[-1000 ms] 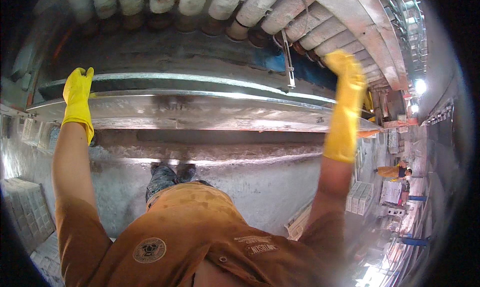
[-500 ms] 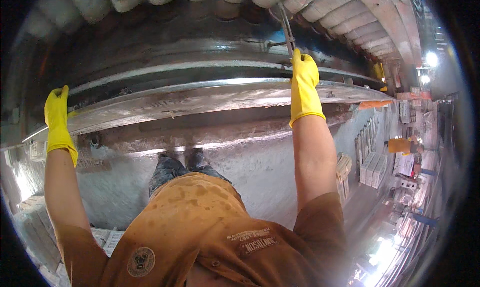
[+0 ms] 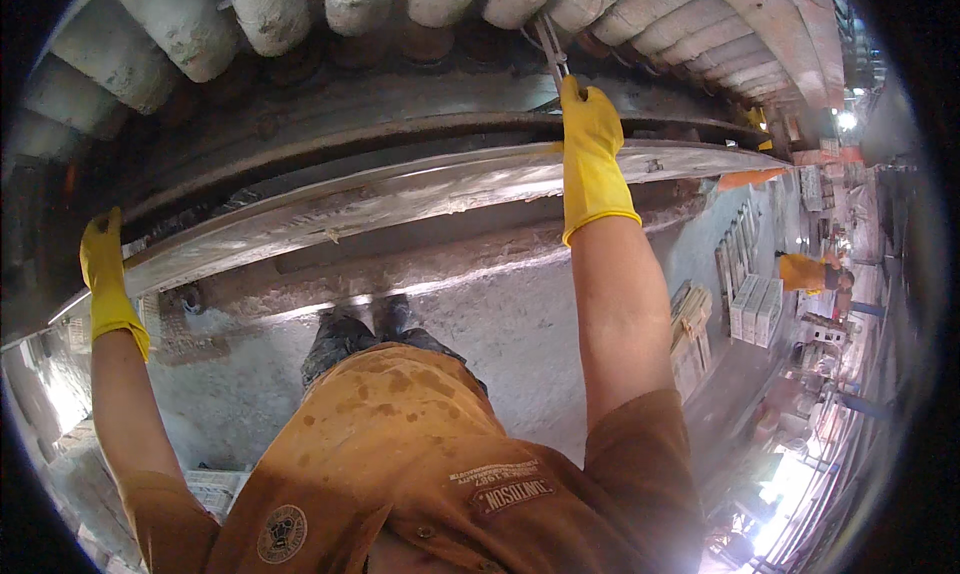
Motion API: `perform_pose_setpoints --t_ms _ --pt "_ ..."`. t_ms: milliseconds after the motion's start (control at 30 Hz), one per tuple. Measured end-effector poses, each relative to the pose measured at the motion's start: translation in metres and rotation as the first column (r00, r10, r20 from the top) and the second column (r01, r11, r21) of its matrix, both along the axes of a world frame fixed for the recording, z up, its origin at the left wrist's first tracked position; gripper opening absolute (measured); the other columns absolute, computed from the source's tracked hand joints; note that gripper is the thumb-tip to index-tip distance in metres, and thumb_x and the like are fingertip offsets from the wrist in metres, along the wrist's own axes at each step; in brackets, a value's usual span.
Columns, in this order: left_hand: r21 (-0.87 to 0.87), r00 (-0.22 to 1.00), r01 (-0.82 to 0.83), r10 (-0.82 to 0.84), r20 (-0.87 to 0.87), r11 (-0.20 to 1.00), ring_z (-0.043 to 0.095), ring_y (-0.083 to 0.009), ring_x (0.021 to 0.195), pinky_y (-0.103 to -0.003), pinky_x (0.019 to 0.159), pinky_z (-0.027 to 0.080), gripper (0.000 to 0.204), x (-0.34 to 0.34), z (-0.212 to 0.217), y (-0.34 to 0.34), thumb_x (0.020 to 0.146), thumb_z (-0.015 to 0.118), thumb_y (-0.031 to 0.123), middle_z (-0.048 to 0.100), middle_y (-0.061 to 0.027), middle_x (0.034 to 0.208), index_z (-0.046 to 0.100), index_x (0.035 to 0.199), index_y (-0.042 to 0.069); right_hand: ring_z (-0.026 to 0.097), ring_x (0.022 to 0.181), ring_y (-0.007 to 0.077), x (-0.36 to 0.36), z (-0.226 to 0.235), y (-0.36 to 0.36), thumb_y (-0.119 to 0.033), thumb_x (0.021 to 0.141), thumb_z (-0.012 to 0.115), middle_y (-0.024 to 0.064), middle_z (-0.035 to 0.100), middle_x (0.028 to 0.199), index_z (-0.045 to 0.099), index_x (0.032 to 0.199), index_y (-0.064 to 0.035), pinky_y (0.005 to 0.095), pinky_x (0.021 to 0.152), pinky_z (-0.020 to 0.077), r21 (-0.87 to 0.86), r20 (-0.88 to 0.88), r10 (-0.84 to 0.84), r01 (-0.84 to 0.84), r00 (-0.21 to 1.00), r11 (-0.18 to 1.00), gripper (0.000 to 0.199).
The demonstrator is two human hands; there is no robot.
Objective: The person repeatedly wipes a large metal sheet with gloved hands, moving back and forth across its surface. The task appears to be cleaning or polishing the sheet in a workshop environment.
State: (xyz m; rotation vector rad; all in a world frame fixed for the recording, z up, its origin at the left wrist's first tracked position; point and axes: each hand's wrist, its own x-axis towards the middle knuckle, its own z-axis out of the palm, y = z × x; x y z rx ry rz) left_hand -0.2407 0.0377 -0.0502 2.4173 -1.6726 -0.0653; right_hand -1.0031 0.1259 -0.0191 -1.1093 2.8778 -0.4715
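We note our yellow-gloved right hand (image 3: 593, 124) curled at the slim metal bar (image 3: 553, 50), beyond the long ledge (image 3: 400, 196), near the pale rollers (image 3: 270, 14). Our left hand (image 3: 102, 249) curls by the ledge's left end; we cannot tell whether either grips.

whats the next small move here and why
Probably firm up the right grip on the metal bar before shifting it: the glove meets the bar's lower end, but how far the fingers wrap around it is hidden. The left grip is near the left end of the long metal ledge, well away from the bar.
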Motion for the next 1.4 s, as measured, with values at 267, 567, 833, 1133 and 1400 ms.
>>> perform_pose_setpoints --t_ms 267,567,833,1133,1400 --pt "-0.006 0.998 0.024 -0.024 -0.054 1.0 0.068 -0.0374 0.119 -0.044 0.101 0.051 0.062 0.006 -0.007 -0.004 0.097 0.062 0.058 0.073 -0.0184 0.127 0.072 0.125 0.004 0.068 0.116 0.0409 0.0 -0.002 0.0 -0.067 0.096 0.047 0.0188 0.074 0.121 0.076 0.118 -0.0126 0.0495 0.099 0.0518 -0.034 0.029 -0.01 0.011 1.0 0.999 0.065" --pt "0.032 0.999 0.009 -0.008 -0.032 0.999 0.066 -0.0377 0.122 -0.045 0.104 0.05 0.06 0.004 -0.008 -0.007 0.097 0.062 0.058 0.072 -0.019 0.13 0.072 0.126 0.005 0.068 0.117 0.0399 -0.012 -0.019 -0.001 -0.066 0.094 0.054 0.0178 0.073 0.126 0.07 0.13 -0.0137 0.0495 0.099 0.0522 -0.143 -0.021 0.016 -0.019 1.0 0.989 0.066" --pt "0.024 0.977 -0.046 0.05 -0.208 0.999 0.067 -0.0363 0.121 -0.044 0.101 0.052 0.061 0.003 -0.004 -0.005 0.098 0.062 0.057 0.071 -0.0185 0.132 0.07 0.129 0.005 0.067 0.12 0.0416 -0.007 -0.021 -0.001 -0.061 0.094 0.059 0.021 0.068 0.135 0.062 0.142 -0.0104 0.0476 0.103 0.0515 -0.245 -0.167 0.029 -0.07 0.986 0.967 0.07" --pt "0.066 0.87 -0.177 0.187 -0.456 0.982 0.072 -0.028 0.101 -0.038 0.065 0.065 0.051 -0.029 0.014 0.008 0.1 0.067 0.048 0.071 -0.0125 0.123 0.068 0.129 0.006 0.067 0.119 0.0433 0.007 0.004 0.004 -0.059 0.091 0.064 0.0236 0.07 0.13 0.063 0.139 -0.008 0.0512 0.103 0.0512 -0.097 0.015 0.019 -0.017 1.0 0.995 0.07" --pt "0.071 0.892 -0.174 0.187 -0.411 0.982 0.07 -0.0258 0.099 -0.039 0.062 0.066 0.047 -0.034 0.015 0.007 0.099 0.07 0.045 0.069 -0.0094 0.124 0.068 0.127 0.008 0.068 0.116 0.042 0.005 0.0 0.004 -0.06 0.092 0.064 0.0211 0.073 0.123 0.067 0.126 -0.0102 0.0501 0.101 0.0514 -0.084 0.015 -0.023 0.024 1.0 0.996 0.061"
